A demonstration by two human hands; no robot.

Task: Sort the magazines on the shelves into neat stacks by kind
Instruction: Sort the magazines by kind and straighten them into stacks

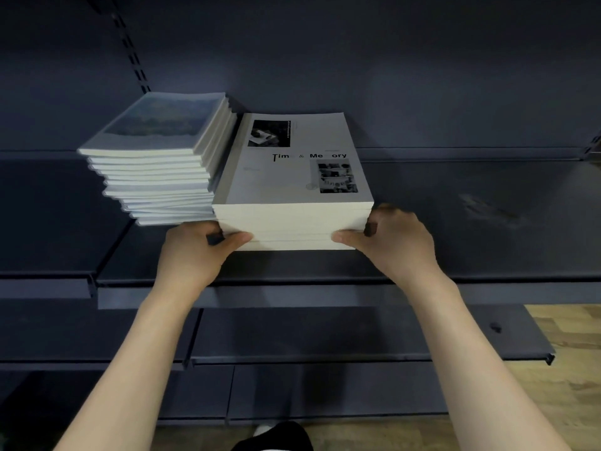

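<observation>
Hands, left (195, 252) and right (398, 242), clasp one of two magazine stacks (292, 219)

The dark metal shelf (471, 222) lies bare and open to the right of the squared white stack of magazines (294, 222). On the left, a taller, slanting stack of grey-covered magazines (156, 170) presses against it, leaving no gap between. The dark back panel (357, 60) closes off the rear; above both stacks the space is open.

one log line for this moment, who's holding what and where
left hand: gripping white magazine stack near left corner | right hand: gripping near right corner | stack on shelf, beside blue-cover stack
</observation>
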